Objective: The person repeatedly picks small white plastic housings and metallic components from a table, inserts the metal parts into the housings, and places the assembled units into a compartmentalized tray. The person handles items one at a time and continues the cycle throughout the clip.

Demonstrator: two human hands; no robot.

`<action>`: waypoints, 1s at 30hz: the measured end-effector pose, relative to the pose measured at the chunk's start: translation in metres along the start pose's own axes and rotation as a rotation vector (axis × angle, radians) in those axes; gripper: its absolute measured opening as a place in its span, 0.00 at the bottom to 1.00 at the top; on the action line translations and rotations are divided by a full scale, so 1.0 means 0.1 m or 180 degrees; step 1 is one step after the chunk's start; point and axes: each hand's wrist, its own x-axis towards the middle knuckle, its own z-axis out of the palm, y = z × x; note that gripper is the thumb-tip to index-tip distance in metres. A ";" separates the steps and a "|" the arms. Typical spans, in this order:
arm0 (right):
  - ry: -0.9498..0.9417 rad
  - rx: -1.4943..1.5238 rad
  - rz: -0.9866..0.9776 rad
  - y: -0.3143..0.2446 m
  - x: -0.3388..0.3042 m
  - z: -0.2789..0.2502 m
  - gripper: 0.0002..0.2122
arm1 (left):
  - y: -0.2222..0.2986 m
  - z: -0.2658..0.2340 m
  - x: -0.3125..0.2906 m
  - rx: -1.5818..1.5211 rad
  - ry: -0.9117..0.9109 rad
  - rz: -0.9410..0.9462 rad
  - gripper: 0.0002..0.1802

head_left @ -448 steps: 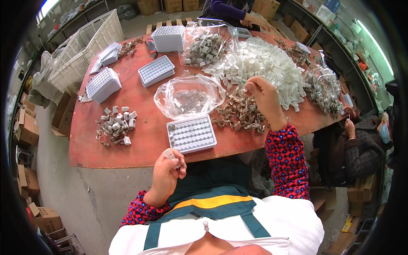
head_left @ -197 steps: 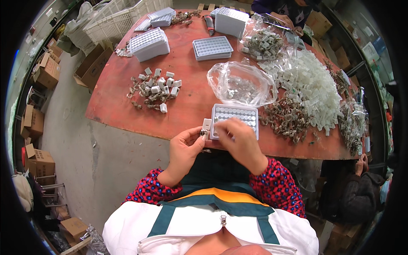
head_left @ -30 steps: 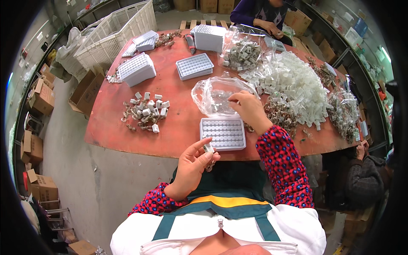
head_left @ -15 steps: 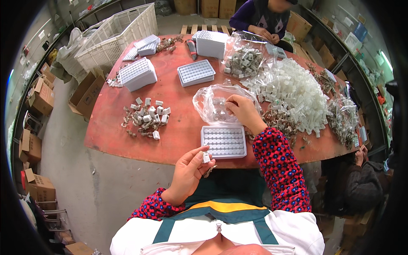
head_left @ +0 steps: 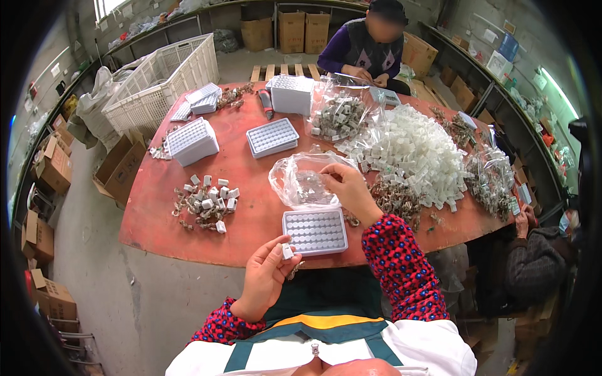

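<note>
My left hand (head_left: 262, 276) pinches a small white plastic housing (head_left: 288, 252) with a brownish wire tail hanging below it, just off the table's near edge. My right hand (head_left: 351, 190) reaches over a clear plastic bag (head_left: 285, 178), fingertips pressed together at its right side. Whatever those fingers hold is too small to make out; small clear pieces show inside the bag. Between the hands lies a pale grey tray (head_left: 315, 250) with rows of round spots. To the left sits a loose pile of white housings with wire tails (head_left: 210, 203).
A big heap of whitish plastic pieces (head_left: 414, 153) and bagged wired parts (head_left: 342, 118) cover the red table's (head_left: 150, 219) right side. Tray stacks (head_left: 193, 143) and a red-and-black tool (head_left: 266, 103) lie farther back. One person (head_left: 370, 47) sits opposite, another (head_left: 533, 266) at right.
The view has tilted up, so the table sits lower and farther left in the picture. Both hands keep nearly the same pose, the left still pinching the white housing.
</note>
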 end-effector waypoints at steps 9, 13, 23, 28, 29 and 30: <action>-0.1001 0.2737 -0.2313 -1.39 -1.05 -0.30 0.03 | -0.05 0.00 0.05 -0.0038 -0.0078 -0.0044 0.20; -0.2569 0.2952 -0.3072 -1.62 -1.00 -0.44 0.02 | -0.06 0.04 0.02 -0.0173 -0.0275 0.0007 0.20; -0.0076 -0.0438 -0.1558 -0.77 -1.34 0.22 0.08 | -0.05 0.08 -0.05 -0.0254 -0.0631 -0.0001 0.23; 0.0445 -0.0505 -0.1683 -0.59 -1.36 0.38 0.08 | -0.07 0.09 -0.05 0.0103 -0.0722 0.0185 0.22; 0.0494 -0.0499 -0.1676 -0.59 -1.36 0.39 0.08 | -0.08 0.10 -0.05 0.0132 -0.0750 0.0247 0.22; 0.0536 -0.0587 -0.1741 -0.59 -1.36 0.40 0.08 | -0.09 0.10 -0.04 0.0262 -0.0727 0.0300 0.21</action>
